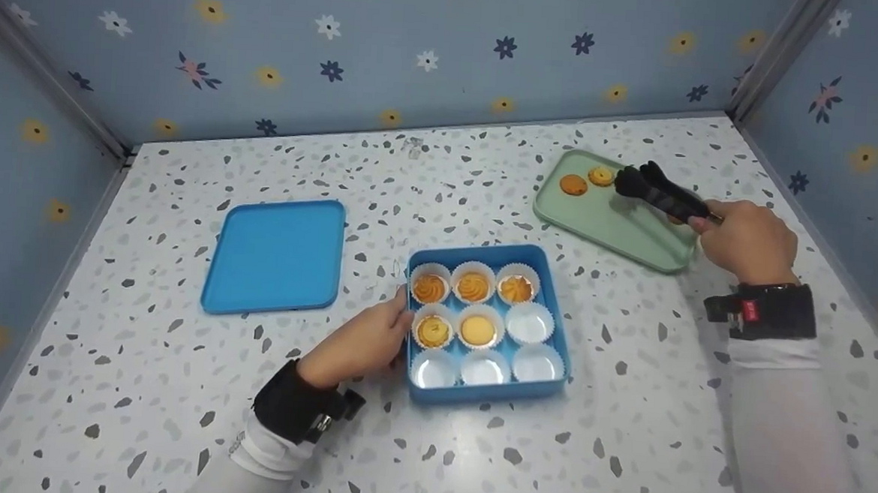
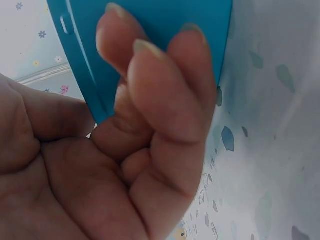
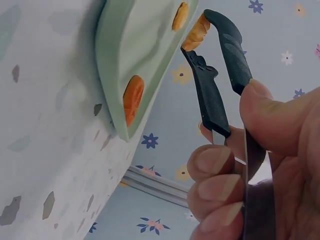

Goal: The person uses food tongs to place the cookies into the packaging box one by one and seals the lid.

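My left hand (image 1: 366, 338) holds the left wall of a blue square box (image 1: 482, 391), its fingers curled against the outside. The left wrist view shows those fingertips on the box wall (image 2: 165, 15). Inside stand white paper cups (image 1: 530, 323); several hold golden cookies (image 1: 473, 286), the others show bare white bottoms. Over at the green tray (image 1: 590, 235), my right hand (image 1: 751, 240) grips black-tipped tongs (image 1: 663, 194). A golden cookie (image 3: 196, 34) is pinched between the tong tips, above the tray. On the tray lie a brown round cookie (image 1: 574, 184) and a yellow one (image 1: 600, 176); another is partly hidden.
A blue square lid (image 1: 277, 257) lies on the speckled table (image 1: 381, 198), left of the box. Flower-patterned walls (image 1: 374, 48) enclose the table at the back and both sides. Black straps (image 1: 774, 311) with cameras sit on both wrists.
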Demonstrator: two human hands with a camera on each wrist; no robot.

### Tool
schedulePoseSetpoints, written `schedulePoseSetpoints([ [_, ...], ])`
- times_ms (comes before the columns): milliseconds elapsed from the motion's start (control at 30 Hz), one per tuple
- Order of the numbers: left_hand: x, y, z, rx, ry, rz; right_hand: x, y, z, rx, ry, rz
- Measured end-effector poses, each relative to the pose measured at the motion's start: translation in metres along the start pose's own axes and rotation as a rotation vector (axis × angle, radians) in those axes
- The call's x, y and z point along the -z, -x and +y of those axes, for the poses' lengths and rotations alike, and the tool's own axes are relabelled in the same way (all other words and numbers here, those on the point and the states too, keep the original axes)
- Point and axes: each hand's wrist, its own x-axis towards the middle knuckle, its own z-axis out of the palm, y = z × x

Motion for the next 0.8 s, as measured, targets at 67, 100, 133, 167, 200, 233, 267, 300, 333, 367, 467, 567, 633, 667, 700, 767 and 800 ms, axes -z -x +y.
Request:
schedulePoseSetpoints([
  [67, 0.0, 0.0, 0.0, -0.002, -0.001, 0.0, 0.003, 0.003, -0.004, 0.009, -0.01, 0.007],
  [100, 0.0, 0.0, 0.0, -0.003, 0.0, 0.002, 0.004, 0.005, -0.006, 0.013, -0.018, 0.012],
  [133, 0.0, 0.0, 0.0, -0.003, 0.001, 0.001, 0.006, 0.006, -0.008, 0.017, -0.025, 0.017],
  [167, 0.0, 0.0, 0.0, -0.004, 0.003, 0.001, 0.008, 0.008, -0.011, 0.021, -0.027, 0.02],
  [200, 0.0, 0.0, 0.0, -0.004, 0.004, 0.0, 0.01, 0.01, -0.014, 0.026, -0.025, 0.022],
  [233, 0.0, 0.0, 0.0, -0.004, 0.005, 0.0, 0.011, 0.012, -0.015, 0.028, -0.019, 0.02],
  [267, 0.0, 0.0, 0.0, -0.003, 0.007, 0.0, 0.013, 0.013, -0.017, 0.029, -0.01, 0.016],
  [300, 0.0, 0.0, 0.001, -0.002, 0.009, 0.0, 0.014, 0.014, -0.018, 0.029, 0.002, 0.01],
  [333, 0.0, -0.001, 0.001, -0.001, 0.009, -0.001, 0.014, 0.015, -0.019, 0.032, 0.017, 0.004],
  [367, 0.0, -0.001, 0.001, -0.003, 0.01, -0.002, 0.014, 0.014, -0.018, 0.032, 0.033, -0.007],
  [467, 0.0, -0.001, 0.002, -0.006, 0.01, -0.003, 0.011, 0.011, -0.016, 0.024, 0.068, -0.04],
  [567, 0.0, 0.0, 0.002, -0.001, 0.009, -0.004, 0.006, 0.006, -0.014, 0.016, 0.071, -0.06],
  [633, 0.0, 0.001, 0.002, 0.007, 0.003, -0.003, 0.002, 0.002, -0.013, 0.016, 0.068, -0.058],
  [667, 0.0, 0.001, 0.002, 0.008, -0.001, -0.002, 0.0, 0.001, -0.013, 0.021, 0.064, -0.054],
  [700, 0.0, 0.001, 0.002, 0.01, -0.004, -0.003, -0.003, 0.0, -0.013, 0.027, 0.059, -0.048],
  [767, 0.0, 0.0, 0.002, 0.008, -0.006, -0.001, -0.007, -0.002, -0.013, 0.036, 0.05, -0.037],
  [800, 0.0, 0.0, 0.002, 0.008, -0.005, -0.001, -0.009, -0.003, -0.013, 0.039, 0.044, -0.033],
])
